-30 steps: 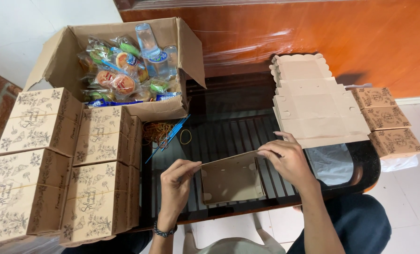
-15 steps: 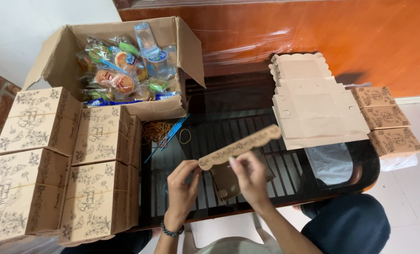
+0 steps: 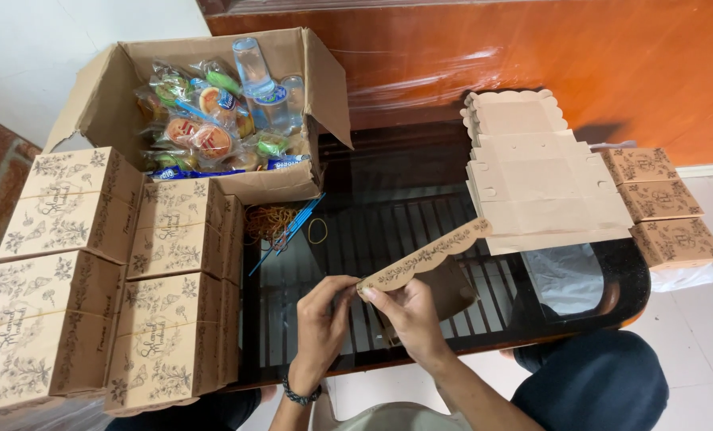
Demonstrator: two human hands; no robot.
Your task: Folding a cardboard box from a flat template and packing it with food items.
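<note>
Both hands work over the near edge of the dark glass desk [image 3: 388, 199], holding a half-folded brown cardboard box blank [image 3: 428, 267] between them; the left hand [image 3: 323, 319] has its grip pinched shut on the near end of the blank's scalloped, flower-printed flap [image 3: 424, 255], thumb and fingertips pressed together on it; the right hand [image 3: 410, 315] grips the same end from the other side, its fingers closed on the card just beside the left thumb, so the two hands touch; the flap rises at a slant toward the far right, while the rest of the blank hangs darker beneath it, behind the right hand; a beaded bracelet [image 3: 300, 393] circles the left wrist; at the far right of the desk lies a stack of flat unfolded blanks [image 3: 540, 183], with three small finished printed boxes [image 3: 663, 203] in a row just beyond the right edge; along the left edge stand larger finished printed boxes [image 3: 93, 271], stacked and side by side; at the far left corner an open carton [image 3: 213, 112] holds wrapped snacks and sealed water cups; rubber bands [image 3: 272, 223] and a blue pen [image 3: 288, 231] lie in front of it.
</note>
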